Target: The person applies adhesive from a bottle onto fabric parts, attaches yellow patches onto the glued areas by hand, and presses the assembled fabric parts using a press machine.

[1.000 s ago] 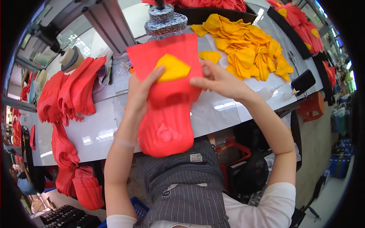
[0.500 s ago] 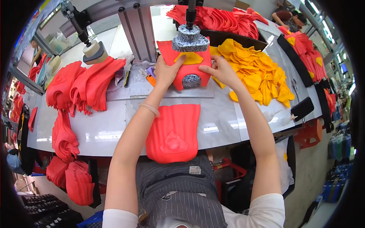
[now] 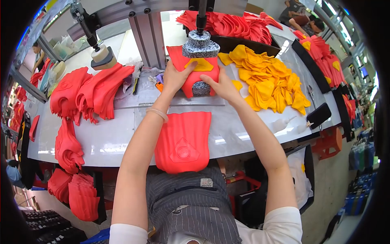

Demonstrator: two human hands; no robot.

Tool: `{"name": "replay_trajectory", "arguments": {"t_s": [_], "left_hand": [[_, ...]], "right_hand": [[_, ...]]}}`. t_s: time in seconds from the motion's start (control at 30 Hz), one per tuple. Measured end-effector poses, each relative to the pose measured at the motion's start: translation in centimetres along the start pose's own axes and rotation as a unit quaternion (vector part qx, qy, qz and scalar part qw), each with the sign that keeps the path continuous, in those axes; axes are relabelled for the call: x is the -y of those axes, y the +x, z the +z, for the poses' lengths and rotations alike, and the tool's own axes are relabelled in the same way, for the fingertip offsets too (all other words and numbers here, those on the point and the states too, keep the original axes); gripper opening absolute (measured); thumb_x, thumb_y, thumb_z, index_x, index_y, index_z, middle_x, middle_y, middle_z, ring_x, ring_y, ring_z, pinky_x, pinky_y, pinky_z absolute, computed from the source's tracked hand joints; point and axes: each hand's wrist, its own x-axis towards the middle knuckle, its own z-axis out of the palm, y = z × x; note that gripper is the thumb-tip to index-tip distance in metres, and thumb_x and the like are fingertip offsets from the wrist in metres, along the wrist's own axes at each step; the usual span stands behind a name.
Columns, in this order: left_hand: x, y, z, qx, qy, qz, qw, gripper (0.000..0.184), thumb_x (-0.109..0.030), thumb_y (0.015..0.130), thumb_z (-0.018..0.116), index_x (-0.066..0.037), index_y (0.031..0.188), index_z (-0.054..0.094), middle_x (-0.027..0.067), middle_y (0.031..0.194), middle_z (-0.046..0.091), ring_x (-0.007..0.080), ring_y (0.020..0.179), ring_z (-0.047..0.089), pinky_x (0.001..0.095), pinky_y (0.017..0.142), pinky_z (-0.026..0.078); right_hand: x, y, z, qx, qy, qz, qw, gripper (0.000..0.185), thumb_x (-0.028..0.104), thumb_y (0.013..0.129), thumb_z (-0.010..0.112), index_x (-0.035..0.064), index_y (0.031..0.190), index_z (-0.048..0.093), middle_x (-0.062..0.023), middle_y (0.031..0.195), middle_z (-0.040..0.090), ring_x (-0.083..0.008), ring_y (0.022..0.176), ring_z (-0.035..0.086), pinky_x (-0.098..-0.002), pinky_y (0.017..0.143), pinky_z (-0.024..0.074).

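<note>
A red moulded sheet (image 3: 177, 54) lies over a speckled block (image 3: 200, 89), whose end shows through the arched cut-out at the sheet's near edge. On the sheet rests a yellow patch (image 3: 205, 64). My left hand (image 3: 177, 77) is closed on the sheet's left side, its thumb pressing the patch's left end. Gripping the right side is my right hand (image 3: 223, 84), thumb near the arch and fingers along the edge. Just above the patch hangs a speckled press head (image 3: 200, 45). Another red moulded sheet (image 3: 183, 140) lies in front of me, over the table's near edge.
Stacks of red pieces (image 3: 103, 89) lie at left, beneath a second press head (image 3: 103, 58). A pile of yellow patches (image 3: 270, 83) spreads at right, near a phone (image 3: 319, 116) and a small bottle (image 3: 281, 124). A metal post (image 3: 147, 38) stands behind my left hand.
My right hand has moved left and closed against the sheet's right side, its thumb now near the arch. My left hand keeps its hold. The view has shifted slightly.
</note>
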Motion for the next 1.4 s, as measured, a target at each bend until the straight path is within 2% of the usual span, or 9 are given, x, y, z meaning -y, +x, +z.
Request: {"name": "replay_trajectory", "arguments": {"t_s": [0.2, 0.5, 0.6, 0.8, 0.93, 1.0, 1.17, 1.23, 1.4], "left_hand": [[2.0, 0.0, 1.4, -0.033, -0.038, 0.065, 0.997, 0.058, -0.037, 0.080, 0.076, 0.003, 0.114, 0.051, 0.0139, 0.107, 0.064, 0.0185, 0.096, 0.063, 0.0308, 0.083, 0.050], [3.2, 0.0, 1.4, -0.050, -0.009, 0.046, 0.998, 0.060, -0.043, 0.076, 0.077, 0.003, 0.110, 0.058, 0.0177, 0.101, 0.068, 0.0299, 0.094, 0.067, 0.0371, 0.081, 0.050], [1.7, -0.2, 0.7, -0.001, -0.041, -0.007, 0.999, 0.065, -0.045, 0.075, 0.078, 0.004, 0.112, 0.058, 0.0176, 0.099, 0.069, 0.0297, 0.092, 0.067, 0.0369, 0.080, 0.051], [1.8, -0.9, 0.7, -0.113, 0.090, -0.029, 0.989, 0.061, -0.043, 0.092, 0.053, 0.005, 0.129, 0.044, 0.0227, 0.131, 0.050, 0.0379, 0.125, 0.042, 0.0447, 0.104, 0.032], [-1.5, -2.7, -0.2, -0.157, -0.043, 0.102, 0.981, 0.048, -0.034, 0.100, 0.039, 0.004, 0.131, 0.042, 0.0194, 0.124, 0.056, 0.0297, 0.123, 0.045, 0.0395, 0.102, 0.034], [-4.0, -3.3, -1.3, -0.132, -0.122, 0.104, 0.978, 0.049, -0.035, 0.101, 0.037, 0.004, 0.131, 0.041, 0.0184, 0.122, 0.059, 0.0257, 0.124, 0.045, 0.0377, 0.102, 0.034], [-3.4, -2.0, -1.8, -0.023, -0.065, 0.131, 0.989, 0.077, -0.058, 0.099, 0.018, 0.003, 0.143, 0.032, 0.0160, 0.143, 0.043, 0.0233, 0.139, 0.026, 0.0348, 0.115, 0.012], [-3.6, -2.0, -0.7, -0.012, -0.124, 0.076, 0.989, 0.075, -0.056, 0.099, 0.022, 0.005, 0.141, 0.030, 0.0191, 0.136, 0.050, 0.0254, 0.136, 0.033, 0.0339, 0.113, 0.018], [-4.5, -1.8, -0.5, 0.017, -0.171, -0.001, 0.985, 0.080, -0.061, 0.097, 0.023, 0.007, 0.138, 0.036, 0.0204, 0.132, 0.054, 0.0272, 0.129, 0.043, 0.0341, 0.110, 0.024]], "right_hand": [[-1.0, -0.1, 0.8, -0.024, 0.063, 0.032, 0.997, 0.100, 0.046, 0.070, 0.080, -0.0096, 0.137, 0.031, -0.0274, 0.130, 0.050, -0.0358, 0.124, 0.046, -0.0403, 0.103, 0.0382], [-0.2, -0.6, -1.7, 0.056, 0.052, 0.054, 0.996, 0.097, 0.041, 0.072, 0.080, -0.0102, 0.138, 0.031, -0.0239, 0.136, 0.044, -0.0325, 0.127, 0.044, -0.0364, 0.107, 0.0338], [2.4, 2.0, -5.5, -0.079, -0.031, 0.067, 0.994, 0.078, 0.035, 0.079, 0.075, -0.0071, 0.133, 0.038, -0.0214, 0.131, 0.047, -0.0290, 0.122, 0.047, -0.0354, 0.103, 0.0367], [18.6, 8.3, -8.8, -0.301, 0.099, -0.267, 0.910, 0.037, 0.028, 0.090, 0.064, -0.0017, 0.109, 0.052, -0.0158, 0.113, 0.057, -0.0217, 0.099, 0.057, -0.0347, 0.090, 0.0421], [23.6, 18.1, -8.8, -0.073, 0.246, -0.277, 0.926, 0.028, 0.027, 0.090, 0.065, 0.0071, 0.110, 0.060, -0.0048, 0.105, 0.067, -0.0191, 0.100, 0.060, -0.0332, 0.099, 0.0353], [25.5, 17.2, -8.2, -0.090, 0.234, -0.255, 0.934, 0.032, 0.017, 0.086, 0.067, 0.0010, 0.111, 0.053, -0.0104, 0.092, 0.064, -0.0253, 0.089, 0.061, -0.0356, 0.084, 0.0430], [27.2, 7.2, -7.4, -0.223, -0.067, -0.488, 0.841, 0.032, 0.015, 0.087, 0.066, 0.0029, 0.112, 0.050, -0.0129, 0.086, 0.063, -0.0301, 0.083, 0.061, -0.0387, 0.079, 0.0434], [25.2, 5.2, -6.6, -0.247, -0.205, -0.532, 0.783, 0.019, 0.019, 0.085, 0.069, 0.0137, 0.103, 0.065, -0.0024, 0.099, 0.069, -0.0198, 0.100, 0.062, -0.0339, 0.101, 0.0321], [23.1, 2.5, -5.1, -0.201, -0.233, -0.550, 0.776, 0.013, 0.019, 0.076, 0.075, 0.0142, 0.083, 0.066, 0.0022, 0.090, 0.069, -0.0184, 0.101, 0.062, -0.0416, 0.100, 0.0296]]}}
